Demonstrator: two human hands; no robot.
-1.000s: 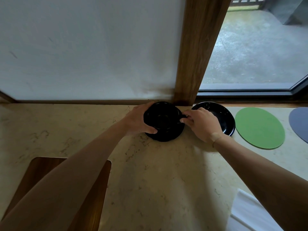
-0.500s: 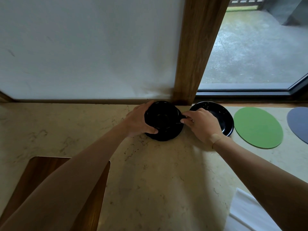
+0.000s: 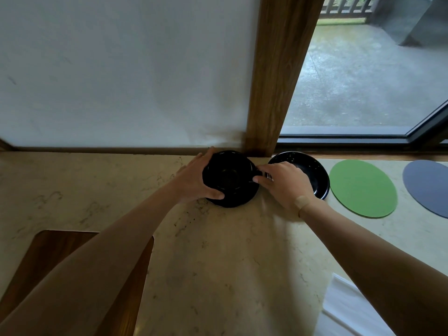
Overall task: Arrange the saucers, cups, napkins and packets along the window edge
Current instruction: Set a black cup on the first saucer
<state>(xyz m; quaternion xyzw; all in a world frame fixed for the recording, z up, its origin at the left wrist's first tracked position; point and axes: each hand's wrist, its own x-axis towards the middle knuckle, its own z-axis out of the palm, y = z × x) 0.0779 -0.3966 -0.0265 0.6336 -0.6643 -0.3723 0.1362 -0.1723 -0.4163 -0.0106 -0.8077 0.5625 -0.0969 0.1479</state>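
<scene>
A black cup (image 3: 229, 174) stands on a black saucer (image 3: 238, 198) on the marble counter, close to the wall below the wooden post. My left hand (image 3: 194, 181) curls round the cup's left side, thumb at the front. My right hand (image 3: 283, 183) pinches the cup's handle on the right, and something small and shiny shows at its fingers. A second black saucer (image 3: 312, 173) lies bare just to the right, partly hidden by my right hand. White napkins (image 3: 344, 309) lie at the bottom right.
A green round mat (image 3: 363, 187) and a blue-grey one (image 3: 429, 185) lie along the window edge to the right. A wooden post (image 3: 274, 76) rises behind the cup. A brown wooden board (image 3: 126, 282) sits at the lower left under my forearm.
Both hands stay on the cup and saucer; the set has barely shifted. The view has tilted slightly.
</scene>
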